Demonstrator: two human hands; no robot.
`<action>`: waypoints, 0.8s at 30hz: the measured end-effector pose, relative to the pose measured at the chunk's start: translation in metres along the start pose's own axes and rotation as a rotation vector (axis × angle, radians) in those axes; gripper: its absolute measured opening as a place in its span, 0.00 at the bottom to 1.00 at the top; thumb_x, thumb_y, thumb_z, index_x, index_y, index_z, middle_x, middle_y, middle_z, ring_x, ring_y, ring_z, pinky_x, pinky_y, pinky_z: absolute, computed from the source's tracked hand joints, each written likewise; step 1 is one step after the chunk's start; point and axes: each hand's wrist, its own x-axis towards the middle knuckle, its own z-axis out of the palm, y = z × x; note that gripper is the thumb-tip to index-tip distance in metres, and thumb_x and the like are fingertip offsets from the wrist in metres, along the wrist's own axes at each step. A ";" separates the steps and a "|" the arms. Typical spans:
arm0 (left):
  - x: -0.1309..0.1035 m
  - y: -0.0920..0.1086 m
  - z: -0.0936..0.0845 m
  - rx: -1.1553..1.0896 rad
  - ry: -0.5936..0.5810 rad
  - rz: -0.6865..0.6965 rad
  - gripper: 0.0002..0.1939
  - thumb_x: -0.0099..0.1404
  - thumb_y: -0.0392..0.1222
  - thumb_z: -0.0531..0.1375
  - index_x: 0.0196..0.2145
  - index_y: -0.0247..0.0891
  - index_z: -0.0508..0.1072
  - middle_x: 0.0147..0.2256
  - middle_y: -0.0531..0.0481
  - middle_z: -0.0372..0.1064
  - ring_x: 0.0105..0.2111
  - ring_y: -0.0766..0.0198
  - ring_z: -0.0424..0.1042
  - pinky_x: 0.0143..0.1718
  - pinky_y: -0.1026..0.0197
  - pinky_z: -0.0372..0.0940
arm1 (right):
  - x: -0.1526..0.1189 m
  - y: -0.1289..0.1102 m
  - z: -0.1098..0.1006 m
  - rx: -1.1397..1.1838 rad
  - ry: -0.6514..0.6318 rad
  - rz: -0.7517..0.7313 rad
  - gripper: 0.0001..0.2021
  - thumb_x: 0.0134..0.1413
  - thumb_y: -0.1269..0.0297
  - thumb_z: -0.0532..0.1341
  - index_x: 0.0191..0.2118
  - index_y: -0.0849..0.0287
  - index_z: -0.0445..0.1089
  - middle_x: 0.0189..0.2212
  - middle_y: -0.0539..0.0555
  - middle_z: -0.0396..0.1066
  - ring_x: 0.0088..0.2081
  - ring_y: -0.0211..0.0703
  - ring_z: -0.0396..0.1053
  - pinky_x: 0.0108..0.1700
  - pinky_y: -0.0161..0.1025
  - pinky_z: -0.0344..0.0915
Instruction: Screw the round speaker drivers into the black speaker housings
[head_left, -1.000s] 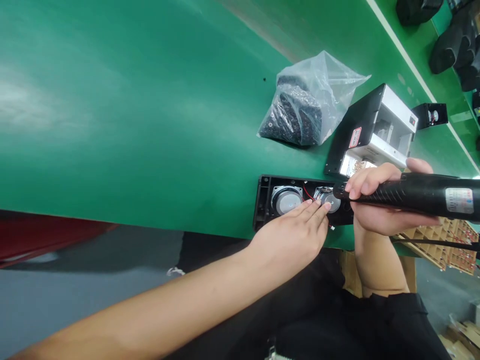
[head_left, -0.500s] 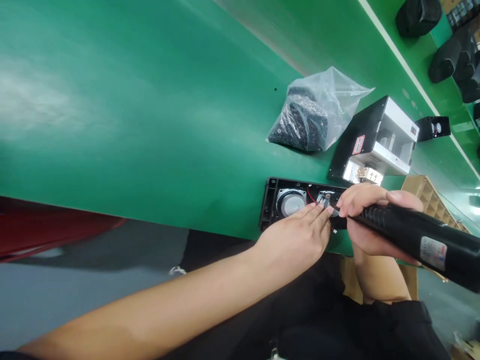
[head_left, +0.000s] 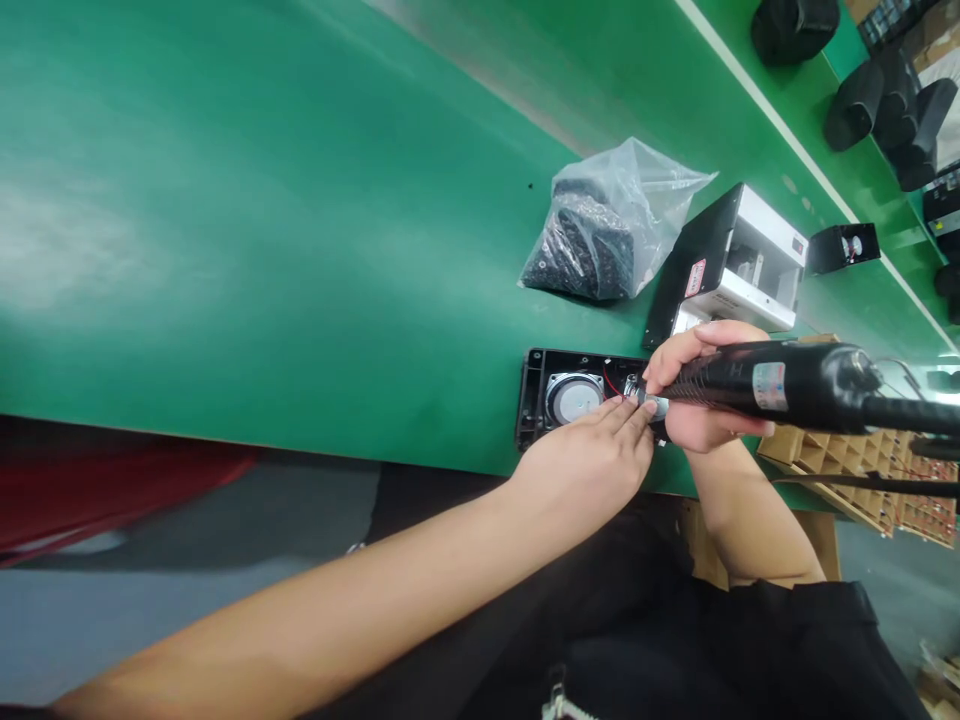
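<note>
Hands close together over black speaker housing, near the front edge of the worktop. Right hand wrapped firmly around black cylindrical tool, front end pointing toward the left fingertips, exact contact at the tip hidden. Left hand palm down, fingers stretched and held side by side, fingertips at the partly covered second speaker, just beside the tool's front; impossible to tell whether anything is pinched between them. Within the same housing, to the left of the fingertips, first speaker, round grey centre in a metal frame. Between both speakers, thin red wire. Just beyond the housing, black-and-silver machine with a red-and-white label on its dark side. Farther left, just beside the machine, clear plastic bag filled with small dark pieces. To the right of the machine, small black box with a pale round part inside. Below the tool, at right, compartmented cardboard trays crossed by dark cable. At far upper right, past a white line, several black rounded casings. At lower left, below the worktop edge, red object above grey floor.
</note>
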 end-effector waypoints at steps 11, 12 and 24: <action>-0.004 -0.002 0.000 -0.030 0.078 -0.003 0.15 0.80 0.27 0.62 0.54 0.29 0.89 0.63 0.30 0.89 0.60 0.49 0.92 0.67 0.54 0.83 | 0.012 -0.024 -0.003 -0.007 0.116 -0.022 0.25 0.77 0.33 0.59 0.64 0.43 0.75 0.32 0.43 0.75 0.23 0.39 0.71 0.26 0.39 0.71; -0.005 -0.001 -0.001 -0.027 0.085 -0.001 0.15 0.79 0.26 0.62 0.52 0.29 0.89 0.63 0.30 0.89 0.60 0.50 0.92 0.66 0.54 0.83 | 0.016 -0.034 -0.012 -0.022 0.140 -0.007 0.23 0.78 0.37 0.59 0.64 0.43 0.75 0.34 0.44 0.76 0.25 0.40 0.73 0.28 0.40 0.74; 0.002 0.002 -0.007 -0.092 0.125 0.095 0.12 0.83 0.28 0.62 0.48 0.33 0.88 0.57 0.34 0.92 0.57 0.49 0.92 0.66 0.50 0.83 | 0.066 -0.052 -0.073 -0.059 0.412 -0.151 0.41 0.73 0.14 0.38 0.64 0.36 0.69 0.24 0.38 0.56 0.13 0.33 0.49 0.17 0.32 0.54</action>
